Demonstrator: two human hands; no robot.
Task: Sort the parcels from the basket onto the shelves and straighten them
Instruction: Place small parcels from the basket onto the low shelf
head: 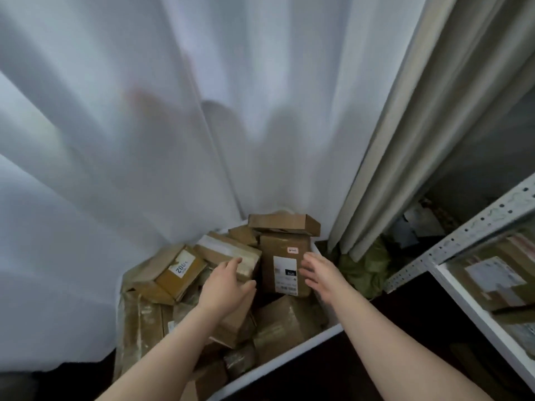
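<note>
Reaching into the basket (289, 354) by white curtains (173, 140): left hand (228, 280), right hand (321, 273), grips spread, empty.

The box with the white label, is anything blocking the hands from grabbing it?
Nothing visible blocks them. The left hand and right hand are open on either side of the box.

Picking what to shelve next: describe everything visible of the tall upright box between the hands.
The tall box is brown cardboard, standing upright in the white basket. Its front bears a white label with a black patch, and a small sticker above it. A flatter carton lies across its top. The right hand is at its right edge, the left hand near its left; contact is unclear.
</note>
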